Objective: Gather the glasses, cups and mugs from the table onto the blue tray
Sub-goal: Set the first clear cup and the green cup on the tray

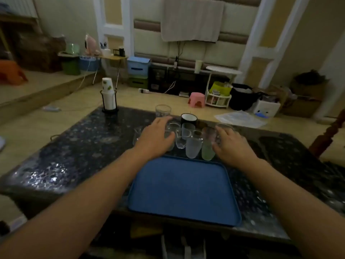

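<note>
Here, at the far left of the dark speckled table (78, 150), a black wire holder (109, 103) stands near the far edge with a stack of paper cups (107, 90) upright in it; the tabletop between it and the near left edge is bare. Further right, a clear glass (163, 110) stands alone close to the far edge. The left hand (156, 139) lies just in front of it, palm down, fingers curved loosely over a clear glass at the left side of the cluster; whether they grip it cannot be told. In the middle, the cluster of glasses and cups crowds together just beyond the far rim of the blue tray (183, 187), all on the table: a black mug (188, 119) at the back, a frosted white cup (193, 147) and a pale green cup (207, 150) at the front, nearly touching the tray's rim. The tray itself holds nothing, and its near edge runs along the table's near edge. The right hand (232, 144) rests at the cluster's right side, fingers slightly spread against a clear glass (223, 130); a firm hold cannot be confirmed. Right of it the tabletop lies open toward the right edge.
</note>
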